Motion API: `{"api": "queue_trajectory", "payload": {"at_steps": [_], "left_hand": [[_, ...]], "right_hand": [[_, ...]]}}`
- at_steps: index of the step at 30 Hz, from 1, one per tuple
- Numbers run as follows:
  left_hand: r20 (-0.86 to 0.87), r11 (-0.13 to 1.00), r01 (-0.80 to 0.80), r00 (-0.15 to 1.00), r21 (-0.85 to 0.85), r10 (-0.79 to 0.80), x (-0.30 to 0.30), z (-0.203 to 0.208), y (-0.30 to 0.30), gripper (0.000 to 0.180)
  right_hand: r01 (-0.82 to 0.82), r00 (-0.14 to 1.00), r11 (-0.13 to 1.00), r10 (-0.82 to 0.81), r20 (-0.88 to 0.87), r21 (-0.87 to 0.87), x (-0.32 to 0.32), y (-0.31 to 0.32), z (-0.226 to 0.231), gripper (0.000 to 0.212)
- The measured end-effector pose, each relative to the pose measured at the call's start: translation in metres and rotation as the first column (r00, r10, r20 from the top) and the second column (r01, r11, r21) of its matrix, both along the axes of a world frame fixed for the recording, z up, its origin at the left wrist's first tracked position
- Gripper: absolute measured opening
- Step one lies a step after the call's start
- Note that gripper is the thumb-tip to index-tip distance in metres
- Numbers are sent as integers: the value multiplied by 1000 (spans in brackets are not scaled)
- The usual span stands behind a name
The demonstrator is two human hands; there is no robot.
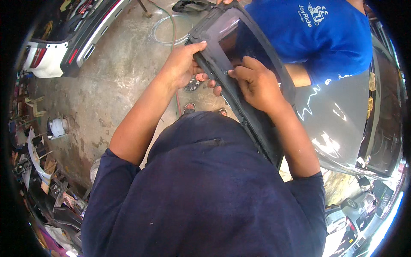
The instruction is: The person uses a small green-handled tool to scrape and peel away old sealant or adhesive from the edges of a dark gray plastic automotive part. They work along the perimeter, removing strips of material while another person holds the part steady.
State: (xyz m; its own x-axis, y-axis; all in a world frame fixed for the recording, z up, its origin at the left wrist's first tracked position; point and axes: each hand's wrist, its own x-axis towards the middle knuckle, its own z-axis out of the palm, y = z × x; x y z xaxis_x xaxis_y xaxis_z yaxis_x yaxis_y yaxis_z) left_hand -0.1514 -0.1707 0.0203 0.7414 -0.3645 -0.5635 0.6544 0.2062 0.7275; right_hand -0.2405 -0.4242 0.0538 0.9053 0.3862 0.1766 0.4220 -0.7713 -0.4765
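A long black frame with a tinted glass pane (231, 36) slants across in front of me, from the upper middle down toward my right side. My left hand (184, 64) grips its left edge, thumb on top and fingers curled beneath. My right hand (259, 85) is closed over the frame's near border (224, 81), thumb and forefinger pinched together at its surface. Whatever is between those fingertips is too small to make out. Across the frame, a co-worker in a blue shirt (329, 38) leans close, with a hand (224, 1) at the frame's far end.
A glossy grey car body (338, 115) stands at the right, near my right elbow. The rear of a white car (51, 60) is at the upper left. A thin hose (174, 30) and a coiled clear tube (156, 32) lie on the concrete floor. Scrap parts (51, 171) pile up at the left.
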Motion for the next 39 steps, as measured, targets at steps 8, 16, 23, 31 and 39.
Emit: {"api": "queue_trajectory", "payload": {"at_steps": [8,16,23,31,39], "left_hand": [[13,1000,-23,1000,-7,23,7,-1,-5,36],[41,999,-31,999,-31,32,9,-8,-5,35],[68,999,-11,998,-46,14,11,-6,-3,37],[48,999,-14,999,-36,16,16,-13,-5,37],[7,999,-52,999,6,52,9,-3,-10,37]], "right_hand": [[33,999,998,-33,-7,56,0,-5,3,16],[85,990,971,-58,-128,223,11,-17,4,22],[43,999,978,-41,-14,204,74,19,-6,22],[-51,993,991,63,-103,120,89,16,-9,19],[-120,985,987,131,-108,107,68,9,-6,12]]}}
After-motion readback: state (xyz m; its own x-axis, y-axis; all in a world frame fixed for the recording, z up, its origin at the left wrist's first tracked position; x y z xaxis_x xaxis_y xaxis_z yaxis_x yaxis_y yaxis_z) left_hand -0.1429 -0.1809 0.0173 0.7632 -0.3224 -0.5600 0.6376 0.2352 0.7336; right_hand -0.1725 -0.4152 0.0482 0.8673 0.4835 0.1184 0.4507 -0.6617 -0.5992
